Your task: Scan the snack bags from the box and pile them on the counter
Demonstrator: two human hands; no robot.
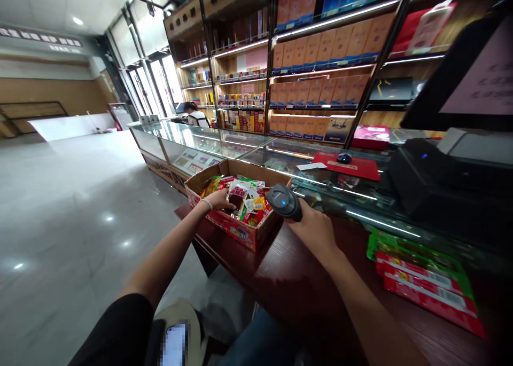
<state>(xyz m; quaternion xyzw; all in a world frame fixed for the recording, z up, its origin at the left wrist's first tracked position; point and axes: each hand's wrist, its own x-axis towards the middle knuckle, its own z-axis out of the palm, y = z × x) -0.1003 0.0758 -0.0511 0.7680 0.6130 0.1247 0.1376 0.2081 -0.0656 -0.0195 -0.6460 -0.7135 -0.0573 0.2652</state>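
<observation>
A cardboard box [236,232] with red printed sides stands on the dark wooden counter, filled with small snack packets [256,208] in red, green, white and yellow. Over its left rim reaches my left hand [218,199], thumb and fingers apart among the packets. The fingertips touch a red and white packet [239,188] but are partly hidden, and no firm grip shows. My right hand [316,227] is wrapped round the handle of a black barcode scanner [284,201], held just right of the box with its head toward the packets. The trigger finger is hidden.
Red and green snack packs [425,280] lie on the counter at right. Behind them are a black checkout machine [433,179] and a screen [473,83]. A mouse [343,158] rests on a red mat [360,169] on the glass display case [200,136]. Someone [196,115] sits farther back.
</observation>
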